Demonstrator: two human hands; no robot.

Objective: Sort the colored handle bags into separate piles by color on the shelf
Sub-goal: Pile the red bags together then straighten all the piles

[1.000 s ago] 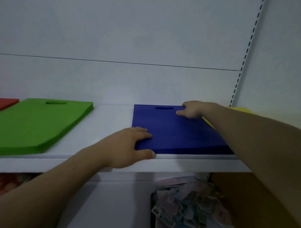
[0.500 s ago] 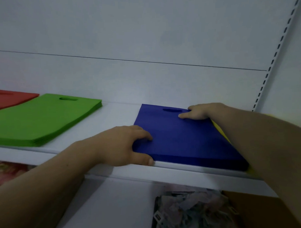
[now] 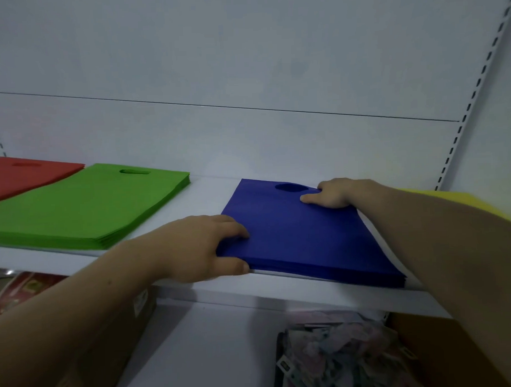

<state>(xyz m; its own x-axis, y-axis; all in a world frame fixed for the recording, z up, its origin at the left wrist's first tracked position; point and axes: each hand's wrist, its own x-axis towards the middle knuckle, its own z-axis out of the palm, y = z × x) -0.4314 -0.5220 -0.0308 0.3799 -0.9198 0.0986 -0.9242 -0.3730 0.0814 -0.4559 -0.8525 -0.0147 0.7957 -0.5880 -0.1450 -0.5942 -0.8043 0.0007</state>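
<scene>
A stack of blue handle bags (image 3: pixel 308 235) lies flat on the white shelf (image 3: pixel 208 195). My left hand (image 3: pixel 204 247) grips its near left corner, fingers on top and thumb under the front edge. My right hand (image 3: pixel 335 193) holds the far right corner beside the handle cut-out, thumb lying on top. To the left lies a thick green pile (image 3: pixel 84 208), and a red pile (image 3: pixel 22 175) lies further left. A yellow pile (image 3: pixel 457 200) shows behind my right forearm, mostly hidden.
The shelf's white back wall rises behind the piles, with a slotted upright (image 3: pixel 471 99) at the right. Below the shelf stand a cardboard box (image 3: pixel 114 343) at the left and a box of packaged goods (image 3: pixel 341 358) at the right.
The view has swung left and down, bringing the red pile into view. Both hands keep their hold on the blue stack, which has shifted a little left, away from the yellow pile.
</scene>
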